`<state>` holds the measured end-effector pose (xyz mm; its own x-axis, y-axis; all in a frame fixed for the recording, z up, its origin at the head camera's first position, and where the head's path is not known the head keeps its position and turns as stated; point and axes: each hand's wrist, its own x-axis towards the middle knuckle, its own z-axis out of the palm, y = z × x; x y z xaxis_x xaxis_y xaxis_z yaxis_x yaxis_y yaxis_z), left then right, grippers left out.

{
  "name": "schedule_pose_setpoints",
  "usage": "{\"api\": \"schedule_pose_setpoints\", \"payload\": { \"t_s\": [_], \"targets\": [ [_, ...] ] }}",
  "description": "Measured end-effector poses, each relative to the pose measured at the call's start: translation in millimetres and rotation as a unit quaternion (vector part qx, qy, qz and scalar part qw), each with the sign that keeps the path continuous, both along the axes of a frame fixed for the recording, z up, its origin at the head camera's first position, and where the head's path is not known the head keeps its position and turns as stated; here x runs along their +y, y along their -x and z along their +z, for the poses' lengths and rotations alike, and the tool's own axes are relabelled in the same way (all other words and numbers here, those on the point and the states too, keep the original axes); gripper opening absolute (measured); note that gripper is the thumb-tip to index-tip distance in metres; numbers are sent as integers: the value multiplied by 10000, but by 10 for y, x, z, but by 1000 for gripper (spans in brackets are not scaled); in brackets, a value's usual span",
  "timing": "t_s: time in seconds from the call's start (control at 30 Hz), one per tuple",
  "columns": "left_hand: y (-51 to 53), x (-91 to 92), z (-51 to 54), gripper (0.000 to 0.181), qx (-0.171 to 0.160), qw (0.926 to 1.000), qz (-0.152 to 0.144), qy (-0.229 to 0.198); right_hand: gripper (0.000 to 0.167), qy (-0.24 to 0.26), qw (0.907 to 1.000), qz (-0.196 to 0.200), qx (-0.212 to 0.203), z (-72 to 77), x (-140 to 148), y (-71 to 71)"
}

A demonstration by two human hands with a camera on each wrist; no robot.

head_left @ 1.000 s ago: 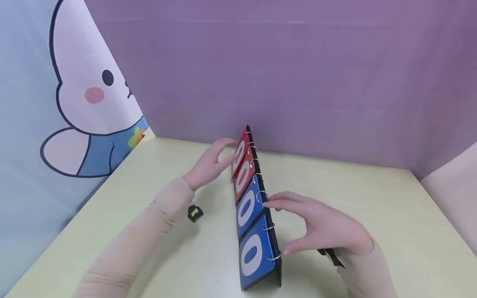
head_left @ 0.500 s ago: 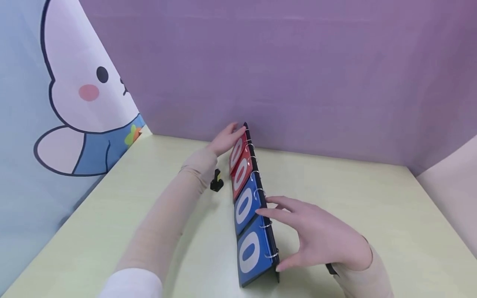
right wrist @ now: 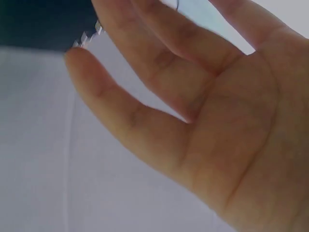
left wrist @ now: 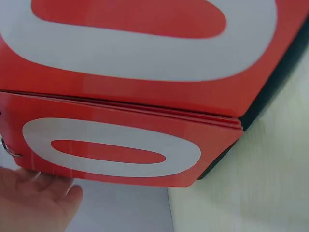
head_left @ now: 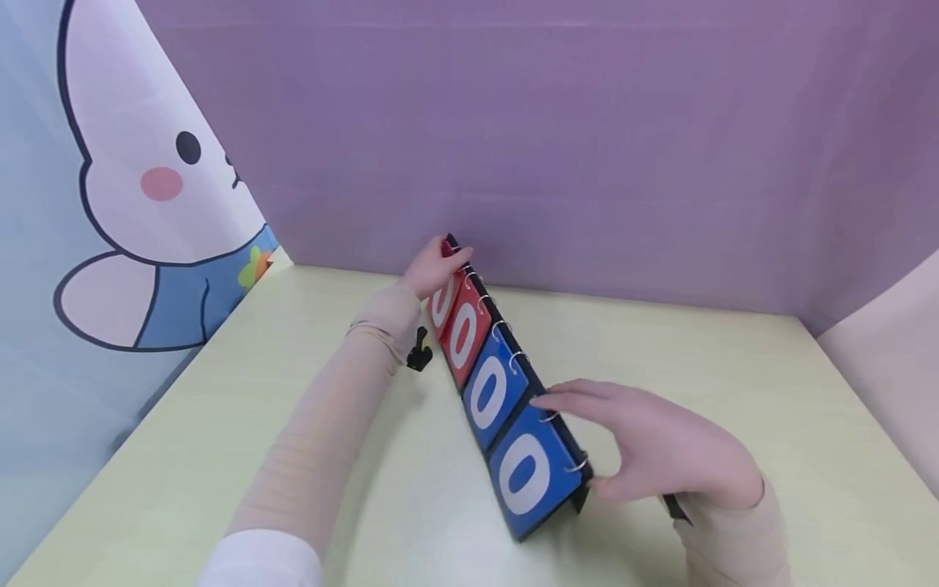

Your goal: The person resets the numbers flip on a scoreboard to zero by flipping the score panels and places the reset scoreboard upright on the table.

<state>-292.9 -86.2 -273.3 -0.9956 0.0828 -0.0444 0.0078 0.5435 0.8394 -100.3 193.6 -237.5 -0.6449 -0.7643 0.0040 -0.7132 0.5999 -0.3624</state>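
Note:
A tabletop flip scoreboard [head_left: 490, 391] stands tent-like and slanted across the table, two red cards at the far end and two blue at the near end, each reading 0. Metal rings bind the cards along its black top edge. My left hand [head_left: 431, 267] holds the far end at the top; in the left wrist view that hand [left wrist: 36, 203] is behind the lower red card [left wrist: 116, 147]. My right hand [head_left: 660, 444] holds the near end, fingers on the top edge and thumb at the corner. In the right wrist view its palm [right wrist: 217, 125] shows; the thumb is not clearly seen.
The pale yellow table [head_left: 352, 522] reaches back to a purple cloth wall [head_left: 550, 147]. A light blue cloth with a cartoon character [head_left: 132, 204] hangs on the left, and a pale wall [head_left: 895, 367] borders the right. Dark straps are on both wrists.
My left hand has reached forward to the far end and taken hold. The scoreboard has turned, its near end swinging right and its far end left. My right hand has shifted slightly right.

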Motion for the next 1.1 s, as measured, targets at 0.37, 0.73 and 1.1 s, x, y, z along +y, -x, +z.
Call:
{"api": "schedule_pose_setpoints", "payload": {
  "t_s": [0.37, 0.73, 1.1],
  "targets": [
    [-102, -515, -41, 84, -198, 9927, 1184, -100, 50, 612, 9875, -1454, 9, -131, 540, 615],
    [-167, -673, -126, 90, -267, 9809, 1900, -334, 41, 1726, 9417, -2591, -1276, -279, 560, 893],
    [-145, -547, -171, 91, -143, 9733, 2204, -629, 74, 2371, 8643, -4236, -1315, -253, 431, 1164]
  ]
}}
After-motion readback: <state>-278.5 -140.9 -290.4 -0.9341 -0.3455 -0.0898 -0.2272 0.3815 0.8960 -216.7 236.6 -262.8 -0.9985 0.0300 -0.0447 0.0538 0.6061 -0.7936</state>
